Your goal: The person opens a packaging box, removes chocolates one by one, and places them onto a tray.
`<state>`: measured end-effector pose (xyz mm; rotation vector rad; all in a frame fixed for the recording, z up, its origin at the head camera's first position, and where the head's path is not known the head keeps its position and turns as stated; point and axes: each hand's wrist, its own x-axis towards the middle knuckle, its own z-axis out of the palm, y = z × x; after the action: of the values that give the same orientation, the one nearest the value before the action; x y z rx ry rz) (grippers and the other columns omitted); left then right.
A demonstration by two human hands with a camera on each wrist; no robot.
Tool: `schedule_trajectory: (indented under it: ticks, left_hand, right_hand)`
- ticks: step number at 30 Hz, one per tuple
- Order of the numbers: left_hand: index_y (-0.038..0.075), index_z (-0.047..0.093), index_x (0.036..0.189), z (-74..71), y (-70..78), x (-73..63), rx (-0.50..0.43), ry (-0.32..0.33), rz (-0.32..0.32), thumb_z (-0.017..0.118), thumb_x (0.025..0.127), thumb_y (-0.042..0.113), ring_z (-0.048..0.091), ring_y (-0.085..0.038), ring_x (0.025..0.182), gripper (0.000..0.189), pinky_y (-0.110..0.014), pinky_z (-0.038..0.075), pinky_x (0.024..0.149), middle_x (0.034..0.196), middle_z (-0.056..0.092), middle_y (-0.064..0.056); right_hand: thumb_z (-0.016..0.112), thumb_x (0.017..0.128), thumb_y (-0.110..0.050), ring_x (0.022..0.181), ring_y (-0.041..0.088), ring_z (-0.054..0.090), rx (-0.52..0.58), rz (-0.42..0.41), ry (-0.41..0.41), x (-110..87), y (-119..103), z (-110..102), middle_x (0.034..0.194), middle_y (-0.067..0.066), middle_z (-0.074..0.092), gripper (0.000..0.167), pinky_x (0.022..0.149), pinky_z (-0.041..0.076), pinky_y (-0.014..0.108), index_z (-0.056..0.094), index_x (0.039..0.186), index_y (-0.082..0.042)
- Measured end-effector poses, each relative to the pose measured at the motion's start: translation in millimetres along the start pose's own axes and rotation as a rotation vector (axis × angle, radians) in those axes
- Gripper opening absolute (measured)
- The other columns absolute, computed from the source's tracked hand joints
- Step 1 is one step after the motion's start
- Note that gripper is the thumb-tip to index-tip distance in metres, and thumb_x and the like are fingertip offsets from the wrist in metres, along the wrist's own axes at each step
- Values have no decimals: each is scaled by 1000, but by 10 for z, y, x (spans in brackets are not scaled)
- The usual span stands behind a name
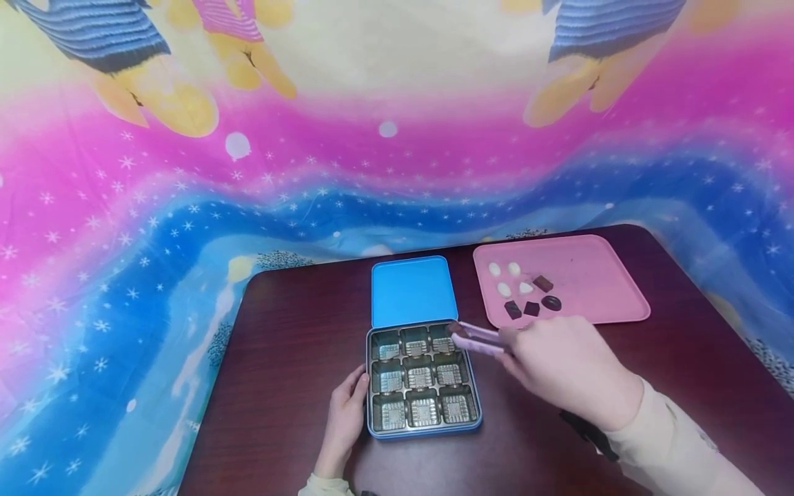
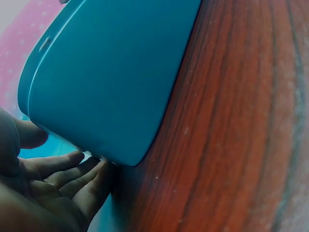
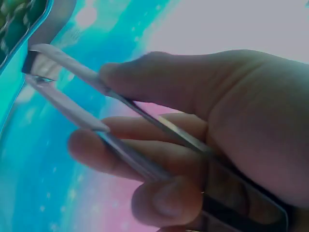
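Observation:
My right hand (image 1: 567, 365) grips a pair of small tongs (image 1: 480, 348) with pale lilac tips. A brown chocolate piece (image 3: 42, 65) is pinched between those tips, over the far right corner of a blue tin (image 1: 428, 432). Inside the tin, an insert is divided into several square compartments with ribbed floors. My left hand (image 1: 347, 410) rests against the left side of the tin, thumb near the rim. In the left wrist view its fingers (image 2: 94, 186) are loosely extended along the tin's wall (image 2: 111, 87).
The blue lid (image 1: 412, 293) lies open behind the tin. To the right, a pink tray (image 1: 602, 282) carries several white pieces (image 1: 504, 289) and several dark chocolate pieces (image 1: 551, 303). A patterned cloth (image 1: 347, 158) hangs behind the dark wooden table (image 1: 298, 331).

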<state>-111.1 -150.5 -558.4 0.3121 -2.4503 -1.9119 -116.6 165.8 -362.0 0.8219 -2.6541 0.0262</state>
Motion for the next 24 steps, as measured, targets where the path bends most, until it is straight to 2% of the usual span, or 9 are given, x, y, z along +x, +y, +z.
schedule_trajectory:
  ticks: [6, 9, 13, 15, 18, 24]
  left_hand:
    - [-7, 54, 141, -6, 1, -6, 14, 3, -5, 52, 107, 25, 49, -33, 134, 46, -53, 37, 114, 137, 60, -22]
    - [-8, 53, 141, -10, -2, -7, 14, 4, 1, 52, 107, 24, 49, -35, 134, 47, -54, 37, 113, 137, 60, -23]
    - [-7, 53, 141, -8, -11, -2, 9, 4, -7, 52, 107, 25, 48, -34, 135, 47, -54, 37, 114, 138, 59, -23]
    - [-7, 53, 141, -2, -22, 7, 9, 3, -12, 53, 107, 25, 48, -33, 135, 47, -53, 37, 114, 138, 59, -22]
    - [-7, 53, 141, 6, -37, 21, 7, 3, -18, 53, 106, 24, 47, -33, 136, 46, -52, 36, 115, 139, 59, -22]
    - [-7, 52, 142, 3, -39, 26, 12, -3, -16, 52, 107, 25, 47, -34, 136, 48, -53, 36, 115, 139, 58, -23]
  right_hand:
    - [81, 80, -33, 42, 22, 45, -4, 77, 58, 45, 261, 72, 50, -5, 41, 23, 32, 32, 41, 65, 77, -17]
    - [80, 81, -31, 41, 21, 43, 5, 99, 101, 63, 411, 132, 49, -5, 39, 21, 32, 32, 40, 67, 80, -14]
    - [78, 84, -30, 41, 18, 41, 28, 138, 111, 89, 620, 229, 48, -7, 39, 19, 34, 31, 38, 72, 86, -12]
    - [78, 84, -28, 42, 17, 40, 39, 164, 108, 92, 725, 285, 48, -8, 39, 18, 35, 31, 38, 70, 80, -13]
    - [78, 84, -28, 43, 17, 38, 33, 203, 106, 88, 879, 374, 47, -8, 38, 27, 35, 30, 39, 59, 68, -17]
    - [74, 89, -32, 43, 22, 40, 28, 336, 44, 73, 1147, 517, 46, -5, 41, 32, 33, 32, 44, 59, 66, -17]
